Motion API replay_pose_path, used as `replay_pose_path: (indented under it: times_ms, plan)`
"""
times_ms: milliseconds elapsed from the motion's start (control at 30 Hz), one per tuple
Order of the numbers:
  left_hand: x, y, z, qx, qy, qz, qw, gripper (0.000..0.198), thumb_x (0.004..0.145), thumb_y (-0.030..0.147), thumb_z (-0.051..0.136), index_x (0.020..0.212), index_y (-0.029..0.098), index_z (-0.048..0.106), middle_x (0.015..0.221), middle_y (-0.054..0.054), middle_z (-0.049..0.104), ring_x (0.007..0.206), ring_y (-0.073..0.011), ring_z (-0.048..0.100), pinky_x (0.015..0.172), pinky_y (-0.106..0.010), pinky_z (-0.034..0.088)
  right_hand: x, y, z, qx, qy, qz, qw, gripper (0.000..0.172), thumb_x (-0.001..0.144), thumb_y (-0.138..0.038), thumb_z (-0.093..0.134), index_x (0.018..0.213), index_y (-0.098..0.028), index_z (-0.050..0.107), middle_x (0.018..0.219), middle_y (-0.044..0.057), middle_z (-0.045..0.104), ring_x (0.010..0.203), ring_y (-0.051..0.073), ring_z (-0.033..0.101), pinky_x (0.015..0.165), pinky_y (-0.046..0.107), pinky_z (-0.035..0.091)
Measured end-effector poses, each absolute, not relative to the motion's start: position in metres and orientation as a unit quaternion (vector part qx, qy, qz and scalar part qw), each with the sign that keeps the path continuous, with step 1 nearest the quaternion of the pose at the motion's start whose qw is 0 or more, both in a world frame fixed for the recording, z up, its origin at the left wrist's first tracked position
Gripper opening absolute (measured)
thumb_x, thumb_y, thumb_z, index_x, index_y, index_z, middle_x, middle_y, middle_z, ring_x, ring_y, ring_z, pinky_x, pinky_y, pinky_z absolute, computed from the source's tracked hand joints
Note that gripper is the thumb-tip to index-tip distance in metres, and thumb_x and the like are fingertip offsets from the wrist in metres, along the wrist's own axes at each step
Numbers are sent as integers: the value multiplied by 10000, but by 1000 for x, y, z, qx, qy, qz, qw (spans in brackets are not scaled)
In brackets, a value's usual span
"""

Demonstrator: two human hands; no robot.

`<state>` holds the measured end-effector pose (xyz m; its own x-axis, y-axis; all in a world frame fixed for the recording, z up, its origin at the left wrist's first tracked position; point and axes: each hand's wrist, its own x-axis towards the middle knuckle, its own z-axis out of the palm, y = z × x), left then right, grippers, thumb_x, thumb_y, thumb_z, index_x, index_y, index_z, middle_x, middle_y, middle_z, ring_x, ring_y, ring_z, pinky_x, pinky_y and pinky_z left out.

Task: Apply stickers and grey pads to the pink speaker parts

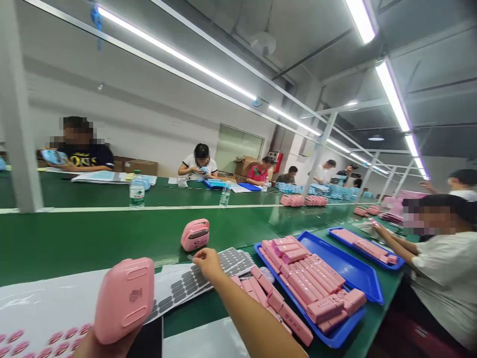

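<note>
Left hand (108,342) holds a pink device (124,301) up off the surface, fingers mostly hidden behind it. Right hand (208,263) sits at a grey pad sheet (231,261), fingers pinched narrow — anything held too small to tell. Second device (195,234) on the green belt (93,243), farther; blue tray (337,338) of pink bars (309,278) to the right.

Left hand (106,344) is mostly hidden behind the rounded pink plastic case (124,301), and the tiny markings (136,296) on it are too blurry to read, tbh.
</note>
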<state>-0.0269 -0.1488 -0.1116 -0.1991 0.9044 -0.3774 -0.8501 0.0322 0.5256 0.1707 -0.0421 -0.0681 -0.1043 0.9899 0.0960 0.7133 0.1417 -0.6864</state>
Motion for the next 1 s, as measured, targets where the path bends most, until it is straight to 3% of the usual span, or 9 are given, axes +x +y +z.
replay_pose_path:
  times_ms: [100,200,367,433,500,600,667,900,1000]
  plan:
    - [-20,-164,-89,37,361,709,604,429,818,28,330,1161,160,550,615,-27,662,563,-197,659,483,-312,576,171,-48,-72,-593,-715,238,283,211,869,-309,547,994,-144,591,1016,47,616,879,174,603,770,377,507]
    - [-15,-165,-82,29,359,708,607,432,803,5,333,1143,147,556,579,-29,641,555,-200,656,471,-306,567,169,-56,-76,-579,-726,230,293,229,862,-296,557,1038,-151,577,960,35,625,836,168,607,765,380,498]
    - [-15,-164,-85,24,344,703,622,393,832,48,339,1124,177,568,615,-26,641,551,-181,648,477,-290,561,167,-61,-81,-584,-710,233,317,655,675,-31,670,1259,-181,417,714,-34,623,725,158,600,731,302,456]
    - [-15,-166,-85,24,340,698,629,360,847,77,357,1131,171,558,639,-34,647,572,-181,652,488,-285,560,168,-59,-82,-596,-695,240,323,707,642,12,662,1270,-163,388,704,-36,619,736,162,600,725,290,449]
    - [-15,-167,-84,28,338,694,635,348,845,88,381,1141,168,547,660,-38,651,596,-185,656,508,-292,563,168,-57,-84,-605,-681,254,325,603,684,-31,659,1227,-141,422,725,-27,616,732,161,601,718,304,461]
    - [-14,-168,-85,33,340,688,640,351,826,83,414,1143,165,543,672,-38,655,592,-182,650,519,-297,563,168,-53,-87,-609,-666,280,327,308,814,-188,605,1105,-141,515,797,-9,613,693,139,597,685,321,491]
    - [-14,-167,-86,38,341,686,642,338,822,92,428,1130,155,551,683,-50,662,583,-179,643,519,-294,560,168,-53,-89,-608,-657,296,334,222,861,-258,558,1051,-144,545,831,-1,611,670,125,592,661,317,503]
    - [-11,-170,-86,48,339,681,647,274,803,114,466,1051,117,583,724,-75,670,608,-203,643,541,-348,564,167,-57,-78,-586,-583,381,414,178,859,-285,557,959,-137,553,716,-30,591,528,86,537,540,250,473]
    - [-11,-171,-85,37,344,680,646,270,803,109,448,1038,114,581,699,-69,665,586,-204,641,525,-348,561,162,-69,-59,-548,-529,424,490,339,728,-286,681,973,-152,489,613,-54,592,486,105,540,513,252,458]
